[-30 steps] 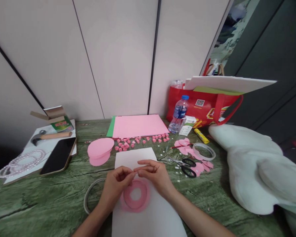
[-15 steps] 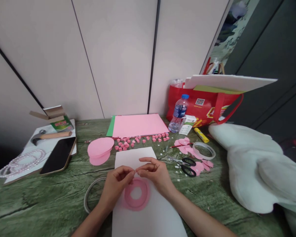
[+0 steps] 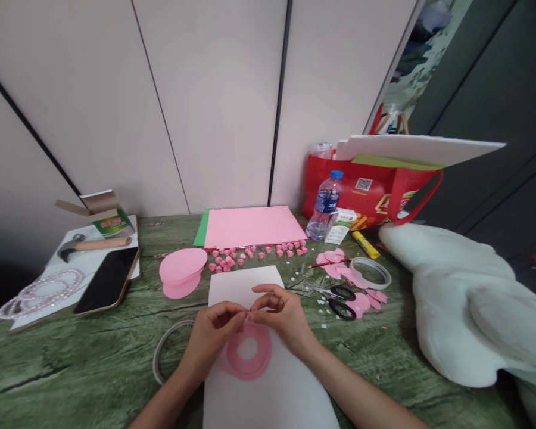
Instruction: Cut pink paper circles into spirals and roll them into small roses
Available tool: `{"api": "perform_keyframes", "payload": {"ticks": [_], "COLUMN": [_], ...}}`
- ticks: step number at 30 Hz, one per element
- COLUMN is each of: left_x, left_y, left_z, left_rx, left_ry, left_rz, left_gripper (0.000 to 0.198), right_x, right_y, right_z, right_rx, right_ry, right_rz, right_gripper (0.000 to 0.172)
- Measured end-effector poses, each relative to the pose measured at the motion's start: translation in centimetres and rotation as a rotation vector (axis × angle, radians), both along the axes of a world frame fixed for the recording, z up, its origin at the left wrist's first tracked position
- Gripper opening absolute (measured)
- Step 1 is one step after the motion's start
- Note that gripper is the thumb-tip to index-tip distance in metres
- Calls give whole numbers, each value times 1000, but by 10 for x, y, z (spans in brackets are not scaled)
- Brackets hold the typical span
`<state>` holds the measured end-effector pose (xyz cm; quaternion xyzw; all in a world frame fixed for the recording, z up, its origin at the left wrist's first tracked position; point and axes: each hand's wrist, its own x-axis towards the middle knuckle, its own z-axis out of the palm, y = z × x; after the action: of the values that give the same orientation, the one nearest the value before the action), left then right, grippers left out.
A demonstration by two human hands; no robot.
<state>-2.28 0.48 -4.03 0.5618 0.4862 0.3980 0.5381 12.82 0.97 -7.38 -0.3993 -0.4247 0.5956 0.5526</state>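
1. Risk, near: both forearms cross the sheet (image 3: pixel 268 393). I think a shift of either would drag it, and the ring (image 3: pixel 249 353) with it.
2. Risk at the ring: it lies loose and flat on the sheet, and the left hand (image 3: pixel 211 335) covers its left rim. A wrist roll could nudge it off position.
3. Risk at the pinch: anything held there is too small to see. If it slips, it probably lands among the white scraps (image 3: pixel 324 310) and is hard to find.
4. Risk, farther: the scissors (image 3: pixel 339 301) sit near the right hand (image 3: pixel 284 316), to its right. A sideways sweep would hit them. The loose hearts (image 3: pixel 250 255) beyond the sheet's far edge would scatter easily.
5. Fingers: narrow on both hands, thumb and forefinger tips pressed together. The two pinches touch each other. I can't tell what's between them.
6. Ring vs fingers: it is directly below and just near of the fingertips, which are over its far rim. Its hole and right rim are clear of both hands. I can't tell whether the fingertips touch it.
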Motion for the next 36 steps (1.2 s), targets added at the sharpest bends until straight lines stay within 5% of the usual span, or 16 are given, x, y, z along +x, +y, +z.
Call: {"api": "perform_keyframes", "payload": {"ticks": [13,20,36], "left_x": [-2,-2,-2], "left_y": [1,2,4], "left_z": [-2,1,0], "left_rx": [43,13,-14], "left_ry": [27,25,35], "left_rz": [-111,-28,10], "left_gripper": [15,15,16], "right_x": [-1,3,1], "right_y": [2,1,2], "right_z": [-3,2,-1], "right_rx": [25,-51,-38], "right_ry": [48,127,128], "right_rz": [51,183,68], "right_gripper": [36,49,35]}}
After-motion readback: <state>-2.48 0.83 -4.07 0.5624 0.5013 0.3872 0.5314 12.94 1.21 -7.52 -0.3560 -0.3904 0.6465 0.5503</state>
